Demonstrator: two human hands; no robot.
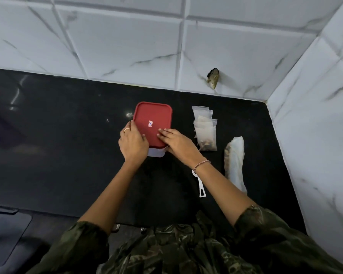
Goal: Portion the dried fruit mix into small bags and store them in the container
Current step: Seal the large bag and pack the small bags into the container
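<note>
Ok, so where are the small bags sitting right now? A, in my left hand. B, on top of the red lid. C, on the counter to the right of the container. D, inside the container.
C: the small bags lie piled on the black counter, just right of the container with its red lid.

Black glossy desk (67,135), faint specks and pale light streaks on far-left surface. Behind it, back wall (117,46) of large white tiles with grey marble veining, grout lines raised. Matching side wall (315,125) meets it at right corner. Ragged dark hole (213,78) broken into back wall tile, just above desk edge. Below desk front, lower left: dark cabinet front (6,238) with metal handle (5,210). Camouflage-patterned garment (186,250) fills bottom of view.
</note>
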